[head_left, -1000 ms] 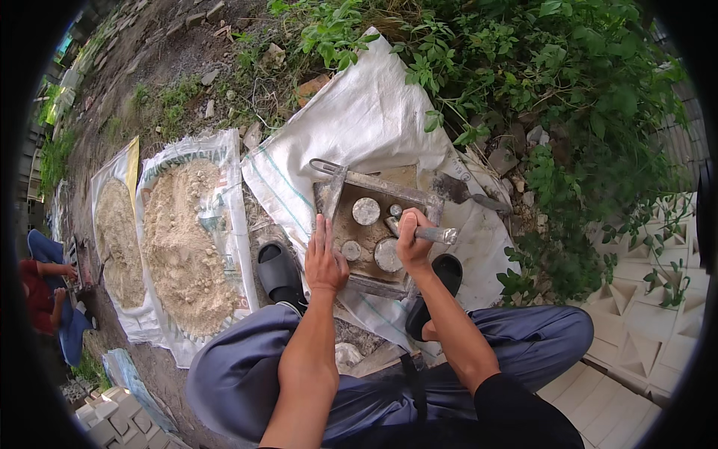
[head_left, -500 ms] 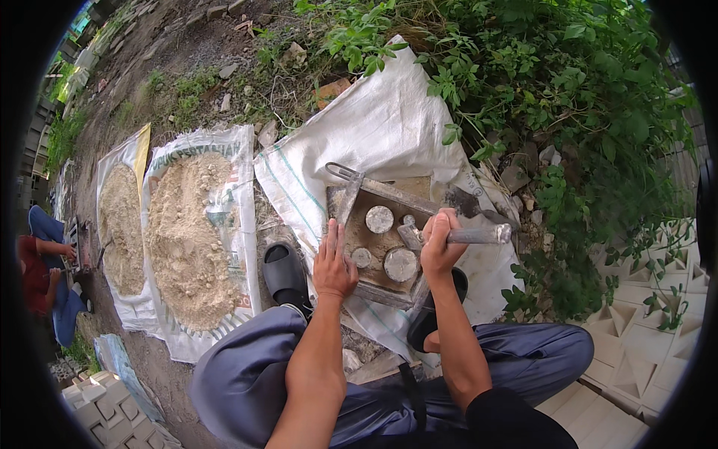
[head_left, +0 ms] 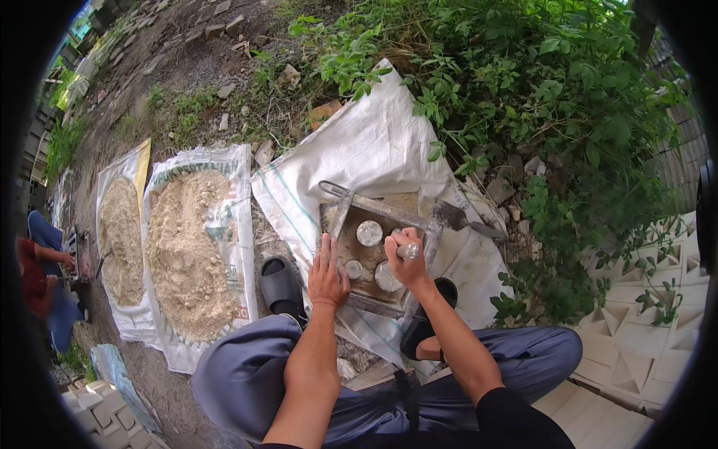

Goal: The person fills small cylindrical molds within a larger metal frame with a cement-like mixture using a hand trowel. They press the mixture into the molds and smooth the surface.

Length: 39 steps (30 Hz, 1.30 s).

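Observation:
My left hand point(head_left: 327, 278) lies with its fingers stretched out along the left wall of a square metal mould frame point(head_left: 363, 303). Inside the frame are several round pale discs, among them a large one point(head_left: 369, 233) and a small one point(head_left: 353, 269), with brown powder around them. My right hand point(head_left: 407, 262) is closed round a metal hammer point(head_left: 408, 251) over the right half of the mould. The handle stands nearly upright, its end toward me; its head is hidden under my hand. A looped metal handle point(head_left: 333, 188) sticks out at the mould's far left corner.
The mould rests on a white woven sack point(head_left: 381, 123). A trowel point(head_left: 460, 218) lies right of it. Two sacks heaped with pale powder point(head_left: 191, 247) lie at left. Leafy plants point(head_left: 538, 97) and pale patterned blocks point(head_left: 636, 337) are at right. Another person point(head_left: 48, 277) sits far left.
My right hand has moved left over the mould, and the hammer has swung from lying level toward the right to nearly upright. My left hand stays at the mould's left wall.

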Tool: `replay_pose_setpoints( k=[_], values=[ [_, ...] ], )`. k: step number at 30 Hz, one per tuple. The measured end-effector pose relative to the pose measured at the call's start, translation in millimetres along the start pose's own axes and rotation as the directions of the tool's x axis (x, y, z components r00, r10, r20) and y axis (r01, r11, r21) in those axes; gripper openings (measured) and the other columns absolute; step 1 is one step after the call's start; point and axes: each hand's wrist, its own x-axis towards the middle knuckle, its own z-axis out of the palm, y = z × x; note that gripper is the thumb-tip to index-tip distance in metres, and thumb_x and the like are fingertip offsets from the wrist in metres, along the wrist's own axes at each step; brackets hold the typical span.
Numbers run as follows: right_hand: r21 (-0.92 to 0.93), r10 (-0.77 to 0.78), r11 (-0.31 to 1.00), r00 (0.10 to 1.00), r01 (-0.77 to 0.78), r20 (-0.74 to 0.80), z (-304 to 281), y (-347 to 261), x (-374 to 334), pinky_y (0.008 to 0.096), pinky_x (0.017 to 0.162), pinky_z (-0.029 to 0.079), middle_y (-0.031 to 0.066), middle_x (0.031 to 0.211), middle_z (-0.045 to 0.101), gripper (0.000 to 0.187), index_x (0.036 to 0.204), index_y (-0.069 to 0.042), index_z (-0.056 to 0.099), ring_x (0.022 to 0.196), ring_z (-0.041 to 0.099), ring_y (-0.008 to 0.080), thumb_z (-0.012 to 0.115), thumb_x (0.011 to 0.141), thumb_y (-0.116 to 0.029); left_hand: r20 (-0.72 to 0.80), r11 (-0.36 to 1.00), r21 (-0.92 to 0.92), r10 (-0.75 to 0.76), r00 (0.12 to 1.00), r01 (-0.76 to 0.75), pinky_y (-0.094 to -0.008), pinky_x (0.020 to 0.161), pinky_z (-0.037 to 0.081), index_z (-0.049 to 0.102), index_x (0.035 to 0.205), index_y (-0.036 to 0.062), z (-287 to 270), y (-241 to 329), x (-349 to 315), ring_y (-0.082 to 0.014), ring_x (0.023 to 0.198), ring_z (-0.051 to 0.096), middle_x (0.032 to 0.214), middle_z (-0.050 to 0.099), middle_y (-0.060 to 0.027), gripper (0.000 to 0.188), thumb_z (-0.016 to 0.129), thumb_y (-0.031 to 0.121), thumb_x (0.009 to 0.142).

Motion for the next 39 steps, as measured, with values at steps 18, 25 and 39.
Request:
replay_pose_setpoints(
  k=[18, 25, 39],
  values=[
    [0.747, 0.445, 0.63, 0.887, -0.213, -0.122, -198.8, -146.4, 124.8, 0.0286, 0.048, 0.028, -0.0036, 0.041, 0.027, 0.055, 0.048, -0.016, 0.025, 0.037, 0.017, 0.01, 0.054, 0.094, -0.023, -0.095, 0.955, 0.261, 0.172, 0.98, -0.143, -0.0461, 0.112, 0.026, 0.042, 0.138, 0.0023, -2.8, 40.4, 10.5, -0.0317, 0.133, 0.039, 0.146, 0.04, -0.0148, 0.057, 0.055, 0.02, 0.086],
    [0.739, 0.512, 0.612, 0.854, -0.283, -0.096, -204.0, -145.9, 140.3, 0.0295, 0.042, 0.024, -0.0059, 0.043, 0.027, 0.05, 0.051, -0.015, 0.031, 0.037, 0.02, 0.0073, 0.061, 0.091, -0.02, 0.241, 0.867, 0.072, 0.464, 0.852, -0.493, -0.0446, 0.107, 0.034, 0.046, 0.13, 0.0013, 26.2, 95.4, 14.8, -0.0323, 0.123, 0.048, 0.129, 0.053, -0.0155, 0.052, 0.061, 0.02, 0.084],
    [0.635, 0.264, 0.732, 0.962, -0.246, 0.068, -175.7, -117.6, 157.9, 0.0272, 0.04, 0.02, -0.0072, 0.049, 0.036, 0.043, 0.052, -0.012, 0.039, 0.043, 0.028, 0.004, 0.059, 0.09, -0.018, 0.408, 0.971, -0.101, 0.24, 0.881, -0.218, -0.0475, 0.089, 0.048, 0.03, 0.144, 0.0002, 57.0, 106.8, 58.6, -0.0394, 0.098, 0.06, 0.107, 0.062, -0.0258, 0.081, 0.067, 0.028, 0.077]
  ],
)
